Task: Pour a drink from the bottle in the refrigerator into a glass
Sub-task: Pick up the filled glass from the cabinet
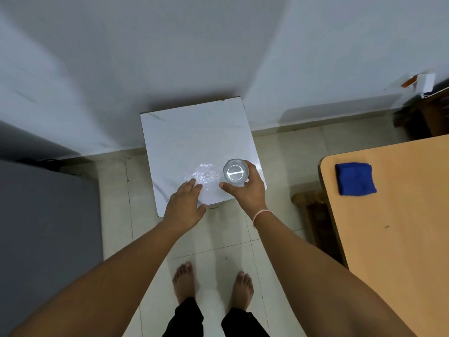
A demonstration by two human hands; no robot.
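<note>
Below, seen from the head camera, a small white table stands against the far wall, its top glossy with a bright patch of reflected light near the middle of its near half. A clear glass stands upright on the near right part of that top, viewed almost straight down so that its rim and base show as rings. The right hand is wrapped around the glass from the near side, thumb on the left of it and fingers curled round the right, so the hand is closed on the glass. A thin band circles the right wrist. The left hand lies at the near left edge of the table, fingers spread wide and flat, palm down, holding nothing; its fingertips reach toward the bright patch and it is just left of the glass without touching it.

To the far left a grey refrigerator fills the side of the view, its door shut as far as can be told; no bottle shows. On the right a wooden table carries a folded blue cloth near its far left corner. Two bare feet stand on the pale tiled floor, near the white table.
</note>
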